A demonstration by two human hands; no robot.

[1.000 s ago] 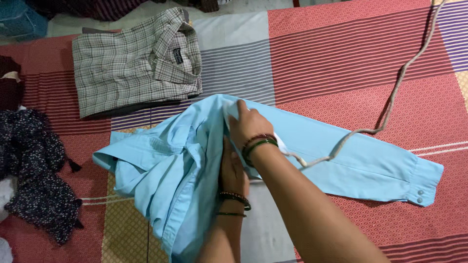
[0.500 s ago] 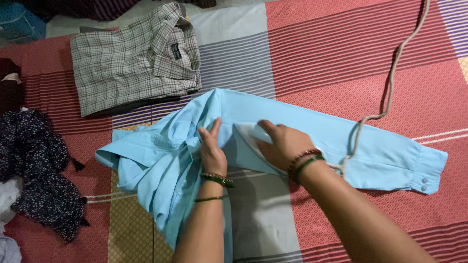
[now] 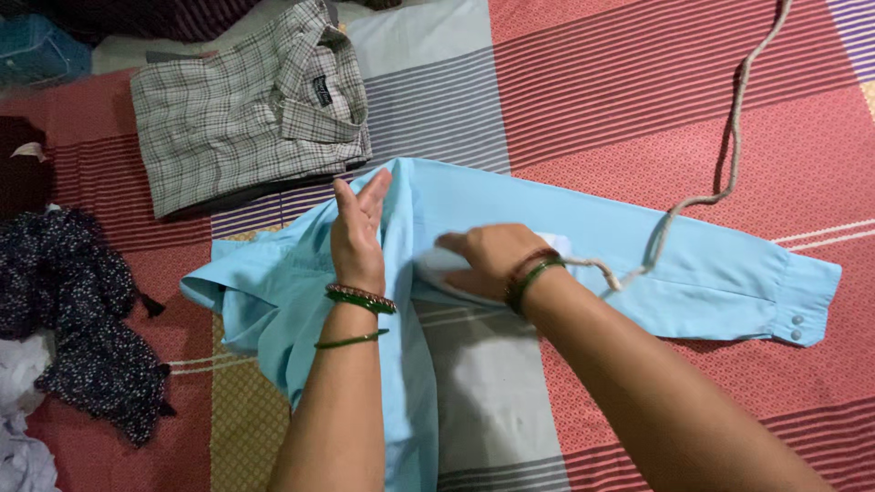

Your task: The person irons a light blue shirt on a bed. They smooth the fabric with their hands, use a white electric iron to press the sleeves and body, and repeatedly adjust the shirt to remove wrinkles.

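Note:
A light blue shirt [image 3: 702,273] lies spread on a red striped bedspread [image 3: 638,91], one long sleeve stretched out to the right. My left hand [image 3: 357,232] stands on its edge on the shirt's body near the shoulder, fingers straight and holding nothing. My right hand [image 3: 488,260] is closed over a white iron [image 3: 436,266] that rests on the shirt just right of my left hand; most of the iron is hidden under the hand. Its braided cord [image 3: 734,137] runs from my wrist across the sleeve and off the top right.
A folded grey checked shirt [image 3: 246,118] lies behind the blue one at the upper left. A dark flowered garment [image 3: 82,319] is heaped at the left edge, with white cloth [image 3: 18,446] below it and a blue bag [image 3: 36,50] in the top left corner.
My hands were crossed and are now side by side. The left hand moved up and left onto the shirt body; the right hand with the iron slid right, then back a little.

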